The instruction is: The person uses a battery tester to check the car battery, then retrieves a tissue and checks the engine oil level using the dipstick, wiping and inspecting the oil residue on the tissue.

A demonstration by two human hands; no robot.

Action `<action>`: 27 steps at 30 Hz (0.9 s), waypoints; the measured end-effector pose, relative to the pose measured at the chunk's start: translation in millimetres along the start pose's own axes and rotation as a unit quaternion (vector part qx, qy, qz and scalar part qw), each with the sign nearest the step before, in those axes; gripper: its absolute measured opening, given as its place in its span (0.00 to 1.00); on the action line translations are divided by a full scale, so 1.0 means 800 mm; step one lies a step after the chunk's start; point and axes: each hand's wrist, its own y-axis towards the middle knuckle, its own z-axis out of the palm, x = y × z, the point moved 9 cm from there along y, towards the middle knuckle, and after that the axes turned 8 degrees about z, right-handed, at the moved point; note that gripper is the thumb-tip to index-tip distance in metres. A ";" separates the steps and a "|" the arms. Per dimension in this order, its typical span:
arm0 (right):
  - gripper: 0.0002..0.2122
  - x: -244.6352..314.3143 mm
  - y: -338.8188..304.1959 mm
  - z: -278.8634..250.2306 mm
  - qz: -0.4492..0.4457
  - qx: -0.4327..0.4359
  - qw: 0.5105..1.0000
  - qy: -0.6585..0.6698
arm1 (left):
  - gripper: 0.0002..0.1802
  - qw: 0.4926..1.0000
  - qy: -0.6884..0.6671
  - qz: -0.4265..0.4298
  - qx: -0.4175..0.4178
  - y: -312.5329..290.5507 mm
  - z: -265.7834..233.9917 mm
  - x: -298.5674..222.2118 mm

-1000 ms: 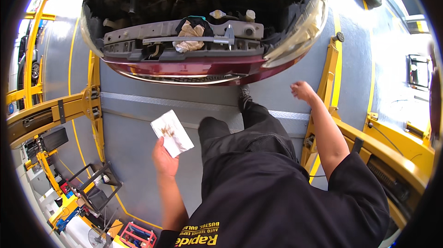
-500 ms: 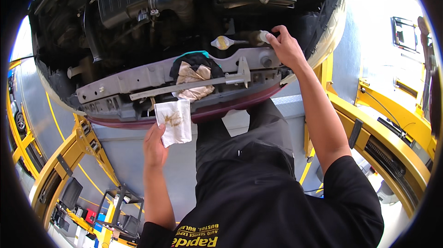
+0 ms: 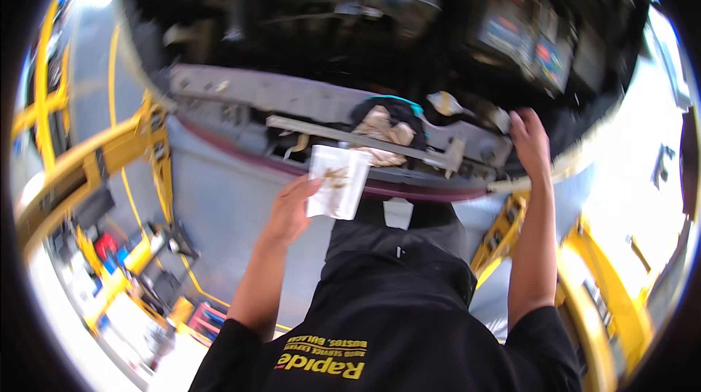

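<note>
My left hand (image 3: 293, 209) pinches a folded white paper towel (image 3: 337, 184) with brown smears, held in front of the car's front crossmember (image 3: 255, 93). Out to the right, my right hand (image 3: 531, 140) has its fingers closed at a white cap (image 3: 499, 120) in the engine bay, though motion blurs them. Left of that cap sits a round pale cap with a yellow label (image 3: 444, 104). Across the crossmember lies a metal caliper (image 3: 350, 133). Behind the caliper, a crumpled beige and black cloth (image 3: 383, 129) with a teal edge is bunched up.
A car battery (image 3: 507, 34) stands at the right of the dark engine bay. The maroon bumper edge (image 3: 438, 193) runs just ahead of my legs. Yellow lift arms flank me, one at the left (image 3: 87, 166) and another at the right (image 3: 602, 297).
The view has swung, so the car and both hands sit farther right and the engine bay is blurred. My left hand keeps the towel; my right hand stays beside the white cap.
</note>
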 end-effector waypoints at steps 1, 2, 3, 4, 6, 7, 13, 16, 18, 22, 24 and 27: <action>0.14 0.004 0.001 -0.010 -0.026 -0.013 0.999 -0.034 | 0.23 0.999 -0.029 0.013 -0.001 -0.012 -0.002 0.010; 0.13 0.021 -0.007 -0.018 -0.037 -0.015 0.997 -0.066 | 0.23 0.998 -0.049 0.031 -0.027 -0.028 -0.009 0.027; 0.13 0.038 -0.010 -0.020 -0.046 -0.008 0.996 -0.078 | 0.23 0.995 -0.078 0.052 -0.041 -0.045 -0.010 0.035; 0.12 0.053 -0.012 -0.018 -0.087 -0.013 0.992 -0.089 | 0.23 0.990 -0.108 0.070 -0.050 -0.065 -0.008 0.045; 0.11 0.103 -0.033 0.000 -0.188 0.018 0.974 -0.125 | 0.23 0.979 -0.167 0.100 -0.061 -0.114 -0.016 0.078; 0.11 0.125 -0.048 0.013 -0.234 0.042 0.961 -0.138 | 0.23 0.969 -0.198 0.126 -0.075 -0.137 -0.028 0.106; 0.11 0.150 -0.075 0.003 -0.295 0.131 0.928 -0.186 | 0.19 0.948 0.023 0.282 -0.148 -0.192 -0.041 0.262; 0.11 0.200 -0.088 0.056 -0.376 0.113 0.889 -0.237 | 0.19 0.903 -0.304 0.256 -0.162 -0.193 -0.054 0.275; 0.11 0.214 -0.066 0.115 -0.410 0.117 0.865 -0.264 | 0.18 0.852 -0.412 0.259 -0.190 -0.194 -0.078 0.312; 0.10 0.154 -0.074 0.212 -0.444 0.152 0.796 -0.383 | 0.16 0.826 -0.443 0.261 -0.233 -0.230 -0.116 0.400; 0.06 0.080 -0.058 0.276 -0.326 0.368 0.812 -0.315 | 0.16 0.826 -0.453 0.256 -0.217 -0.222 -0.152 0.366; 0.06 -0.014 -0.171 0.326 -0.175 0.549 0.688 -0.441 | 0.20 0.810 -0.440 0.270 -0.276 -0.254 -0.177 0.395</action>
